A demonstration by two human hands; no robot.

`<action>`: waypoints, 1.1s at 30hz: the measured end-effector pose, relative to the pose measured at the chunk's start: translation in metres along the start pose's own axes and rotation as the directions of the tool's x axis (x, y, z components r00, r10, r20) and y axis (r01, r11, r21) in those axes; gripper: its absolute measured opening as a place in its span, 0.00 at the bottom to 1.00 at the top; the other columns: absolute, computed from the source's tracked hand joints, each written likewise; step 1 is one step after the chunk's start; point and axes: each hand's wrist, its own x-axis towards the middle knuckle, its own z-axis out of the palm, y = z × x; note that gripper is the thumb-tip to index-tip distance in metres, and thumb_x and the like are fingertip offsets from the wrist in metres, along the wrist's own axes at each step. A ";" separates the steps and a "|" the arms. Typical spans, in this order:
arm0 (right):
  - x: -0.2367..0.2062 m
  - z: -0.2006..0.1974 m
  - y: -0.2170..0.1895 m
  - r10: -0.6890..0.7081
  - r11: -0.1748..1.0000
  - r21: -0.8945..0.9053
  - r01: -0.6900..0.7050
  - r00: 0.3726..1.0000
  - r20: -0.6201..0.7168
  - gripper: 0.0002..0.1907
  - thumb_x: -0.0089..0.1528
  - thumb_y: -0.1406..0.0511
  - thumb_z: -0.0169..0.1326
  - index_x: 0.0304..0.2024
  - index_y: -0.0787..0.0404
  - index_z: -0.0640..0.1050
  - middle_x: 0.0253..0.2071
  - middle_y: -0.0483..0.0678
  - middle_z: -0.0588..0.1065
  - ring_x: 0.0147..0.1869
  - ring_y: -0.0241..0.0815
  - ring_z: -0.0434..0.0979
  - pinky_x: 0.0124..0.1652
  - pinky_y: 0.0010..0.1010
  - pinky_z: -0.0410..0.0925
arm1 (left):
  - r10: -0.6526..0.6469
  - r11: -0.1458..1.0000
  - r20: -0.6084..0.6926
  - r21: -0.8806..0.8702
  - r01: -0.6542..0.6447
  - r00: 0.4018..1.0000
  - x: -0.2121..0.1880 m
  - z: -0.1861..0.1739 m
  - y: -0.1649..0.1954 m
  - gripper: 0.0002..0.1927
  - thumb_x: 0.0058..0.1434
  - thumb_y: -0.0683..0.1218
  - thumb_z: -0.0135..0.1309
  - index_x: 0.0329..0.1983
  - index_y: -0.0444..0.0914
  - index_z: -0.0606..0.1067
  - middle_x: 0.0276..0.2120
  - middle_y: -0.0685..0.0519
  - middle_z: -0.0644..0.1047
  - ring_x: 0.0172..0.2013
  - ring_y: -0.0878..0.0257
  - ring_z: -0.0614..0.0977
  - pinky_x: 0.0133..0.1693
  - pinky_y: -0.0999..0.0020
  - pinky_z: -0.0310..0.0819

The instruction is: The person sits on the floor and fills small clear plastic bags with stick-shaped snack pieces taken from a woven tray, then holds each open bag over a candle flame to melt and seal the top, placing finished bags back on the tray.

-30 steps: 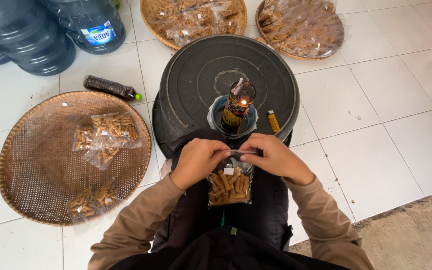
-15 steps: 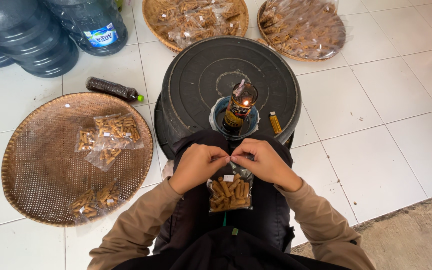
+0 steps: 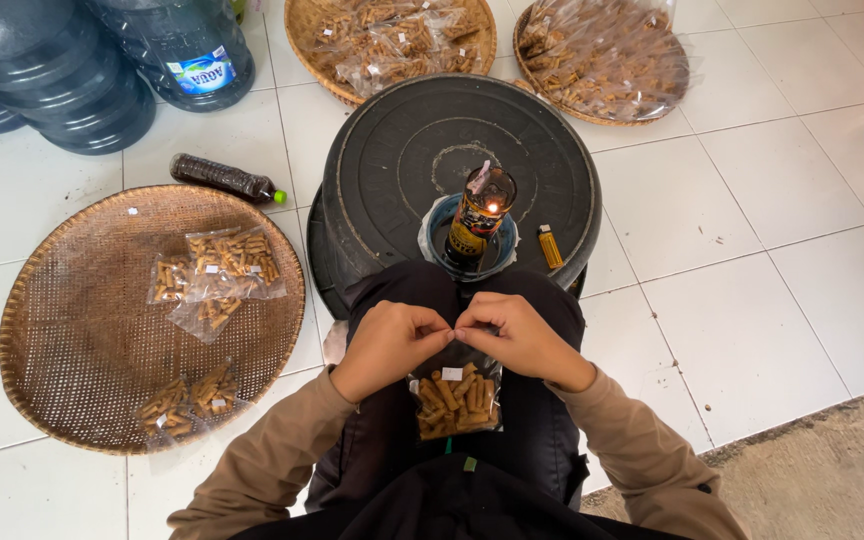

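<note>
Since a second ago, your hands have barely moved, and the little bag hangs a bit lower over your lap. Your left hand (image 3: 389, 343) and your right hand (image 3: 519, 338) meet in the middle, and the fingers (image 3: 449, 333) of both are pinched tight on the top edge of the small clear bag (image 3: 456, 400). The bag is full of brown snack sticks and hangs down from your fingers, over your dark trousers.

Just past your hands stands a bottle lamp (image 3: 478, 215) with a small flame, set in a blue dish on a round black lid (image 3: 392, 160). A yellow lighter (image 3: 550, 246) lies on the lid just beside the dish.

On your left, a big flat woven tray (image 3: 72, 330) sits on the white tile floor with a few filled bags (image 3: 222, 268) on it. A dark bottle (image 3: 224, 178) lies near its far edge. Further away are two more woven trays (image 3: 307, 40) heaped with bags, and large water jugs (image 3: 52, 80) in the far left corner.
</note>
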 end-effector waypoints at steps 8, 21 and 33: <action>-0.010 0.005 -0.005 -0.018 0.999 0.031 0.018 1.000 -0.021 0.03 0.59 0.70 0.61 0.32 0.64 0.81 0.29 0.44 0.74 0.30 0.33 0.73 0.30 0.24 0.65 | 0.281 0.958 0.001 -0.060 -0.281 0.960 -0.011 0.001 -0.009 0.07 0.60 0.47 0.60 0.32 0.39 0.83 0.25 0.53 0.82 0.23 0.61 0.82 0.29 0.70 0.72; -0.019 0.010 -0.035 -0.049 0.995 -0.088 0.043 0.997 -0.061 0.04 0.58 0.69 0.61 0.29 0.64 0.79 0.26 0.44 0.72 0.28 0.35 0.72 0.28 0.26 0.64 | 0.454 0.883 -0.015 0.143 -0.447 0.891 -0.029 0.010 -0.015 0.04 0.65 0.45 0.57 0.37 0.42 0.81 0.31 0.60 0.82 0.30 0.65 0.79 0.45 0.64 0.61; -0.037 0.011 -0.058 -0.253 0.940 -0.245 0.238 0.967 -0.030 0.03 0.54 0.71 0.60 0.27 0.61 0.78 0.26 0.45 0.72 0.29 0.42 0.72 0.28 0.33 0.64 | 0.669 0.720 0.021 0.234 -0.654 0.743 -0.051 -0.018 -0.016 0.04 0.63 0.46 0.61 0.37 0.41 0.81 0.41 0.59 0.84 0.39 0.68 0.83 0.51 0.57 0.62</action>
